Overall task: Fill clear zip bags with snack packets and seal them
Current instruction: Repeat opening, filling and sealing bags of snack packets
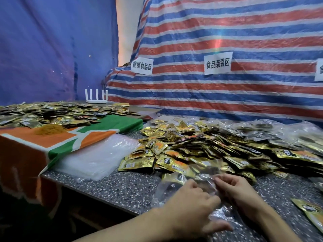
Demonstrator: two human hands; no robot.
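A clear zip bag (206, 173) lies on the speckled table (125, 187) in front of me, partly under both hands. My left hand (190, 206) rests on it with fingers curled over the plastic. My right hand (239, 191) pinches the bag's edge between thumb and fingers. A gold packet (173, 178) shows through the bag near my left hand. Just behind spreads a big heap of gold snack packets (201, 145). A stack of empty clear bags (97, 158) sits to the left of the heap.
An orange, green and white cloth (57, 138) covers a raised box at left, with more packets (52, 112) and a mound of rubber bands (49, 129) on it. Filled clear bags (279, 131) pile at the right. A striped tarp (227, 41) hangs behind. Loose packets (312, 213) lie at the right.
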